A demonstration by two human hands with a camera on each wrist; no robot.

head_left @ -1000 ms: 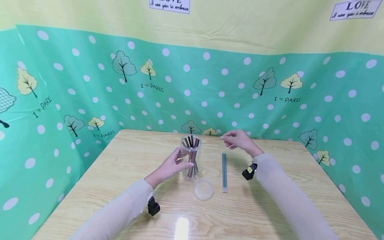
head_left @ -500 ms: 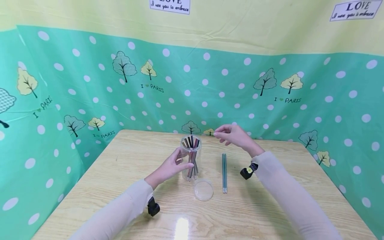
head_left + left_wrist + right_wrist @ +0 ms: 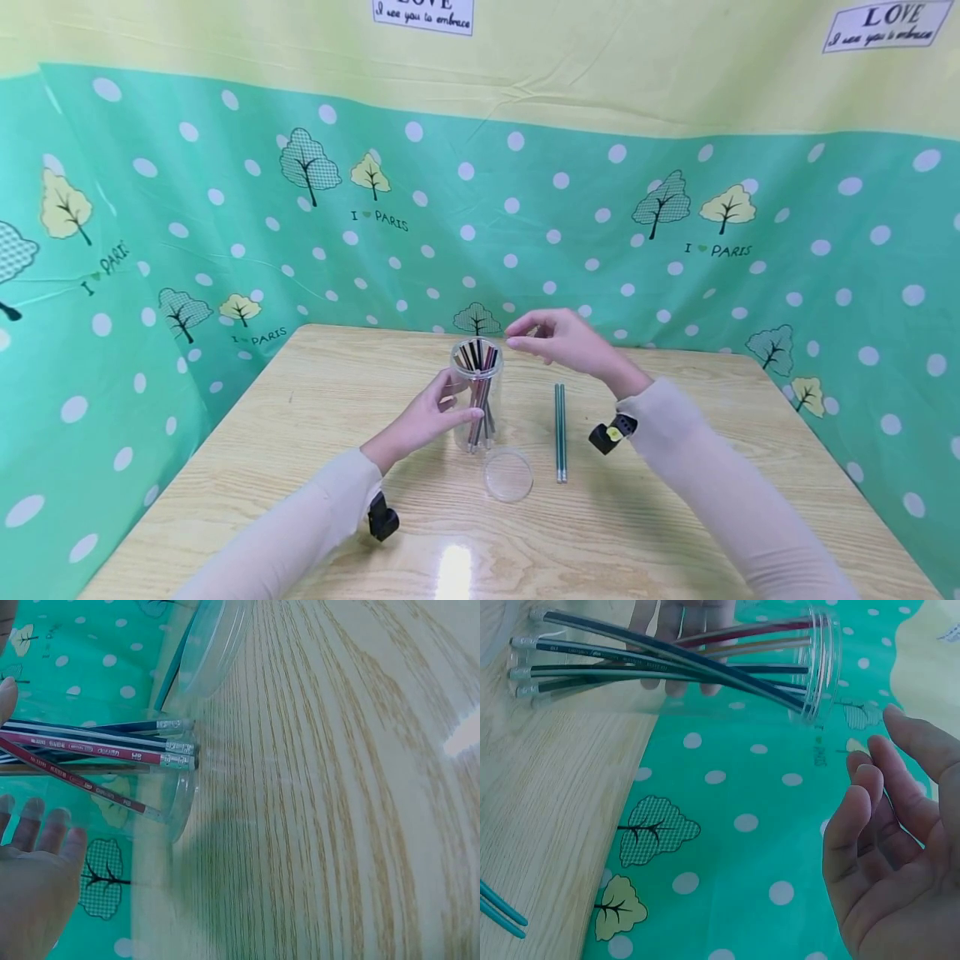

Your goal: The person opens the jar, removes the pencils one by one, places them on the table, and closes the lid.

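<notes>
A clear, lidless jar [image 3: 460, 433] stands upright on the table with several pencils [image 3: 484, 400] inside, dark and red ones among them. My left hand [image 3: 426, 415] grips the jar's side, thumb in front and fingers behind. In the left wrist view, silver ferrules and erasers of the pencils [image 3: 112, 754] rest near the jar's base. Right of the jar's mouth, my right hand [image 3: 568, 340] hovers with loosely bent fingers. The right wrist view has nothing in the right hand [image 3: 900, 855], and it is apart from the jar's rim [image 3: 826, 667].
A round clear lid [image 3: 508, 477] lies on the table [image 3: 322, 400] just in front of the jar. Two green pencils [image 3: 561, 433] lie side by side to the right of it. A green dotted curtain [image 3: 420, 275] hangs behind the table's back edge.
My right hand has moved left and slightly up, toward the jar's mouth, with its fingers spreading a little. The left hand, jar, lid and loose pencils stay put.
</notes>
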